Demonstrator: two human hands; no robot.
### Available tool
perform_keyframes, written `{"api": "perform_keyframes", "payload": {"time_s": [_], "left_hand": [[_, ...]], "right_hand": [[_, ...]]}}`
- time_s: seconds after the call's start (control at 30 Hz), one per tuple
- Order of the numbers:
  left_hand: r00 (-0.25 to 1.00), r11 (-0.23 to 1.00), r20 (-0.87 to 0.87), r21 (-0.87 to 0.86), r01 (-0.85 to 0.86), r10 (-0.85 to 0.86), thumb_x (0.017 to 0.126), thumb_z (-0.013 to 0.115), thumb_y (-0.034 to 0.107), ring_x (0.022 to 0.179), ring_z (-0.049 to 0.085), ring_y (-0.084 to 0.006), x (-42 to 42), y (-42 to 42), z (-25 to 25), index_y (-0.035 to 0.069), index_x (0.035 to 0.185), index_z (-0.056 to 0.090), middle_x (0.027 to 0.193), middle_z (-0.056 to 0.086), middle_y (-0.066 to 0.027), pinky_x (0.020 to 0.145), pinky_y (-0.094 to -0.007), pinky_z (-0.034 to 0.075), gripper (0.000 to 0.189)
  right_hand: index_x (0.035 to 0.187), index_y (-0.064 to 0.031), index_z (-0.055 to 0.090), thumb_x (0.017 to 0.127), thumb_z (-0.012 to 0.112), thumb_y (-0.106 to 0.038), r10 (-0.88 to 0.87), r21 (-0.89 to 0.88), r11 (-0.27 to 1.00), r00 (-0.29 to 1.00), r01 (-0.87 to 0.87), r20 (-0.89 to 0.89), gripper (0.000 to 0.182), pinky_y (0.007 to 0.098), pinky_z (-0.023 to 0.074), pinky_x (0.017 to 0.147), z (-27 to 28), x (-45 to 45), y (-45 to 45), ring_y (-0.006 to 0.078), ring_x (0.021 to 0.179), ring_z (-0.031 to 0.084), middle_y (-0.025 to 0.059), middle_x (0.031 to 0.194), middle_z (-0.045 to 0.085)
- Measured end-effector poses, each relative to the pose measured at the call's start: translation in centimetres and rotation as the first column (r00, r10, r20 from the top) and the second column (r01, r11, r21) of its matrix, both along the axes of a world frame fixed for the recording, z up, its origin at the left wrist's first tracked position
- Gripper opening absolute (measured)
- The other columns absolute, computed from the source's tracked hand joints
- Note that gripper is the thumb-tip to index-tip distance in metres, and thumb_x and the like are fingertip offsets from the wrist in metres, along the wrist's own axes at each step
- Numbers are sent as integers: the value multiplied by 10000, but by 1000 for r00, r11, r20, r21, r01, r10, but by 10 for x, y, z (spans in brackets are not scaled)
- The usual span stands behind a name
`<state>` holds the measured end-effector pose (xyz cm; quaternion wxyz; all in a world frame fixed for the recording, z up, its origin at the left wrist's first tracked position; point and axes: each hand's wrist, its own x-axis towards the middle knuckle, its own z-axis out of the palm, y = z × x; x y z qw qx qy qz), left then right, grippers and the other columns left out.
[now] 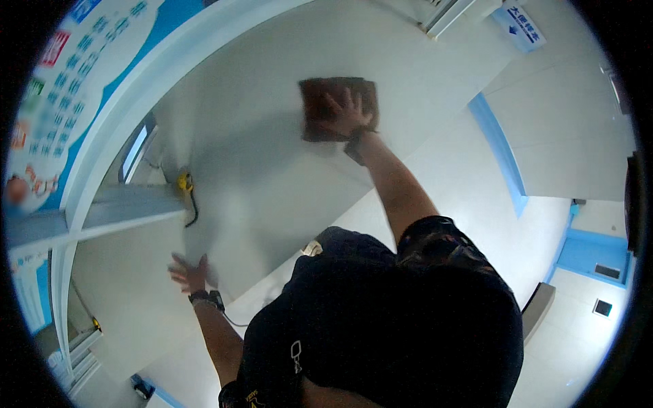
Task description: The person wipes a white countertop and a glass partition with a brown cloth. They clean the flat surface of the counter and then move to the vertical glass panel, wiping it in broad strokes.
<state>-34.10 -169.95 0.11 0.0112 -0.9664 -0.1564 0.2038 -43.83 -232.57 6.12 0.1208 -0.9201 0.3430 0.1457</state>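
A dark reddish-brown cloth (316,115) lies flat on a pale grey counter (255,204). My right hand (349,112) presses on it with the fingers spread, palm down. Toward the lower left, my left hand (190,274) is held with its fingers apart and nothing in it, near the counter's surface; whether it touches is not clear. Both wrists wear dark bands. Between my left hand and the window frame, a yellow object (184,181) with a short black cord sits by the end of a grey divider.
A white-framed partition (107,112) with blue printed panels curves along the left. A sign (519,26) bearing writing stands at the upper right, near a metal frame (446,18). A second yellow object (97,324) lies at lower left. Blue-edged walls are on the right.
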Motion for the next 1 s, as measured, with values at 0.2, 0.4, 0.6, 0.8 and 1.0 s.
{"api": "perform_keyframes", "payload": {"time_s": [0.2, 0.4, 0.6, 0.8, 1.0], "left_hand": [[999, 998, 36, -63, -15, 17, 660, 741, 729, 1509, -4, -414, 4, -17, 20, 371, 1576, -20, 1647, -65, -162, 1090, -758, 154, 1243], [998, 998, 66, -53, 22, -18, 722, 694, 731, 1498, 4, -443, 1, -17, 22, 343, 1579, 15, 1640, -33, -180, 1100, -744, 161, 1161], [975, 987, 203, -110, 113, -89, 796, 601, 738, 1495, 23, -457, -57, -11, -6, 328, 1582, 90, 1644, 17, -184, 1094, -758, 163, 1023], [878, 920, 357, -105, 378, -321, 821, 689, 623, 1491, 66, -457, -166, -42, -8, 307, 1573, 174, 1630, 45, -220, 1057, -790, 178, 965], [886, 878, 309, -226, 421, -345, 816, 715, 589, 1500, 17, -441, -176, -50, 19, 340, 1570, 176, 1628, 24, -231, 1042, -815, 110, 960]], "right_hand": [[1559, -472, 70, 754, 520, -854, 417, -97, 899, 902, -427, -108, 998, 844, 140, 1001, 5, -91, 121, 523, 1469, -88, 191, 1639, -118], [1555, -447, 196, 798, 568, -776, 706, 103, 692, 699, -715, 115, 905, 784, -60, 1068, 18, -82, 266, 472, 1476, -160, 178, 1644, -109], [1552, -373, 268, 907, 437, -726, 520, -51, 848, 811, -527, 267, 755, 698, 17, 1149, -18, -83, 237, 340, 1522, 58, 78, 1665, 53], [1581, -301, 191, 1018, 358, -566, 83, -223, 974, 978, -39, 191, 645, 560, 152, 1197, -38, -146, 96, 298, 1520, 98, 45, 1659, 115], [1593, -158, 144, 1048, 331, -498, 102, -379, 925, 969, -10, 223, 669, 598, 105, 1187, -61, -168, 150, 379, 1510, 83, 173, 1645, 90]]}}
